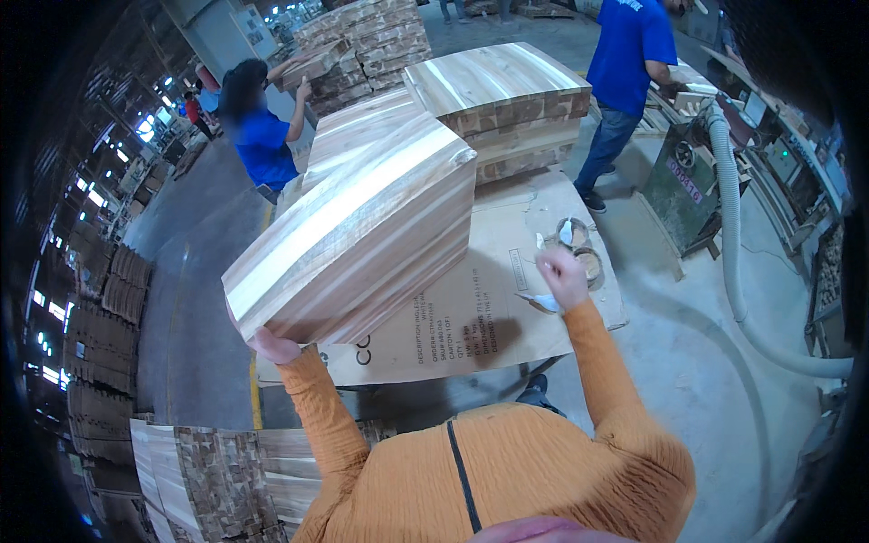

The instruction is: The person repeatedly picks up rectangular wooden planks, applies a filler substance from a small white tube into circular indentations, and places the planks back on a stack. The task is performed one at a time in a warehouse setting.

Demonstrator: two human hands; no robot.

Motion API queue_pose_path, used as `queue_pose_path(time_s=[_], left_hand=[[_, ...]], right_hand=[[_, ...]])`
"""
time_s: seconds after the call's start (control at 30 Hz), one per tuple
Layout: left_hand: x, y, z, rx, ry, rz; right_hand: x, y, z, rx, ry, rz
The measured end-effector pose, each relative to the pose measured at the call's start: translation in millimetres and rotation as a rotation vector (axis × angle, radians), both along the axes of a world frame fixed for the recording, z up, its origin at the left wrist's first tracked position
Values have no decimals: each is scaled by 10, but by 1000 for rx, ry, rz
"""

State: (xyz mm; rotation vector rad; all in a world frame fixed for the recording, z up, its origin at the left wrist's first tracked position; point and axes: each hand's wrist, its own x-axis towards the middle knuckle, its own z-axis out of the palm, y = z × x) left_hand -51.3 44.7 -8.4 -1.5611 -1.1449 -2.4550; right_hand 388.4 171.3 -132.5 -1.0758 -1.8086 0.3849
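My left hand grips the near left corner of a thick wooden panel with light and brown stripes. The panel is tilted, one broad face toward me, and my fingers are partly hidden behind its corner. Over the right side of the cardboard-covered table, my right hand is closed; whatever is in its fingers I cannot make out. Close beside it are two small round tubs of brownish filler. A pale, thin-bladed piece lies just below the hand.
Flat printed cardboard covers the table. Stacked wooden panels stand at its far side. A person in blue handles wood at far left; another works at far right, near a green machine with a grey hose.
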Motion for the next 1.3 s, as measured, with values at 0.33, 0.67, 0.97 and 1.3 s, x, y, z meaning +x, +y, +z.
queue_pose_path(time_s=[0.33, 0.67, 0.97, 1.3], left_hand=[[4, -26, 88, -13, 27, 41], [172, -142, 192, -6, 61, 61], [183, -153, 135, 12, 57, 111], [142, -104, 201, -29, 29, 118]], right_hand=[[194, -743, -751, -344, -314, -353], [-43, -492, -605, -648, -332, -673], [-92, -462, -603, -767, -349, -559], [273, -358, -313, -443, 760, -55]])
